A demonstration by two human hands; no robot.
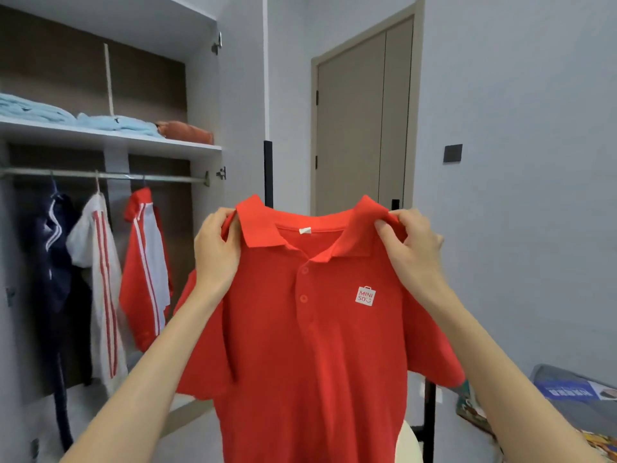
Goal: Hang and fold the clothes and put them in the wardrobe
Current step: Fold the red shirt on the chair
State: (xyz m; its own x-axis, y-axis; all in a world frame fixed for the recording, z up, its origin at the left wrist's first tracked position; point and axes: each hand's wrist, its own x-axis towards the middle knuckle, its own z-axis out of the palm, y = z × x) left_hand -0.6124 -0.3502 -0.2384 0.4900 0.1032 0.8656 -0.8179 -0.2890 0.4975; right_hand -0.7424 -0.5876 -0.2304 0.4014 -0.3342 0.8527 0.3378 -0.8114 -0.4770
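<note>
The step in hand looks like the start of work on one garment. A red polo shirt [310, 329] is held up in the air in front of the person, its buttoned front and white chest patch facing the camera and its body hanging down out of view. The left hand [215, 252] grips the shoulder just beside the collar, its fingers [217, 219] curled onto the cloth. The right hand [414, 248] pinches a bunch of fabric at the other shoulder in much the same way, so both are closed on the shirt and neither is free. No hanger shows in the neck opening, though the cloth could hide one. The shirt is well apart from the wardrobe [203, 105], which stands open to the left. Three garments hang from its rail [167, 178], with bare rail to the right of them, and folded light-blue clothes [113, 123] lie on the shelf [100, 138] above. Judging from this, the shirt is neither hung nor folded yet. To hang it, one hand must let go to fetch a hanger, and no spare one is in view, while the other takes the whole weight at the collar. To fold it, it needs a flat place to lie. The grey surface [567, 385] low at the right may serve, though I cannot tell what it is.
</note>
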